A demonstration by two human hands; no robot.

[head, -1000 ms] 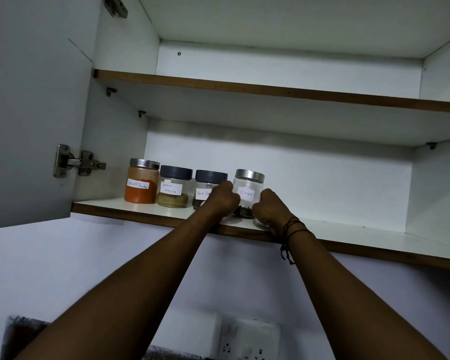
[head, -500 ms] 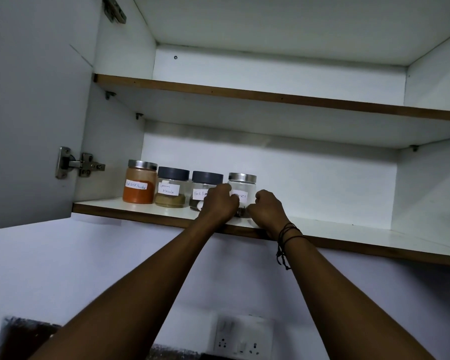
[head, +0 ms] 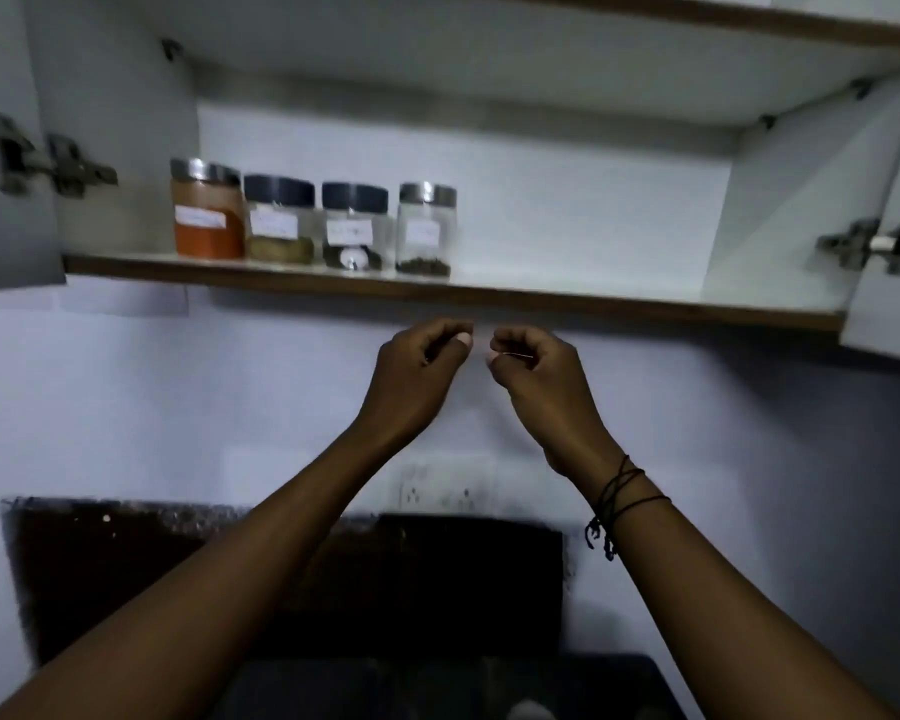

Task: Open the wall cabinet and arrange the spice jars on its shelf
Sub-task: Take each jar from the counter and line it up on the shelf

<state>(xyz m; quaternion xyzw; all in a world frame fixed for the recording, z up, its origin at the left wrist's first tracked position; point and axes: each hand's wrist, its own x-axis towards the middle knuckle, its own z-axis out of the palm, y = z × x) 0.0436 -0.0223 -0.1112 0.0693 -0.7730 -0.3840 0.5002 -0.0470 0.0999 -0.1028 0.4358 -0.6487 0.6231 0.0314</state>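
Several spice jars stand in a row on the left part of the cabinet's lower shelf (head: 567,298). From the left: an orange powder jar (head: 206,210) with a silver lid, a dark-lidded jar of brownish powder (head: 279,220), a dark-lidded jar (head: 354,228) with a white label, and a silver-lidded jar (head: 424,231) with dark bits at the bottom. My left hand (head: 417,371) and my right hand (head: 536,376) hang below the shelf edge, fingers curled, holding nothing. Both are apart from the jars.
Both cabinet doors stand open: the left door (head: 1,148) and the right door (head: 894,283), each with metal hinges. An upper shelf edge (head: 697,15) runs above. A wall socket (head: 437,493) sits below my hands, with a dark panel (head: 230,574) under it.
Both hands have let go of the silver-lidded jar and dropped below the shelf edge. The view has tilted down and right, so the right door now shows.
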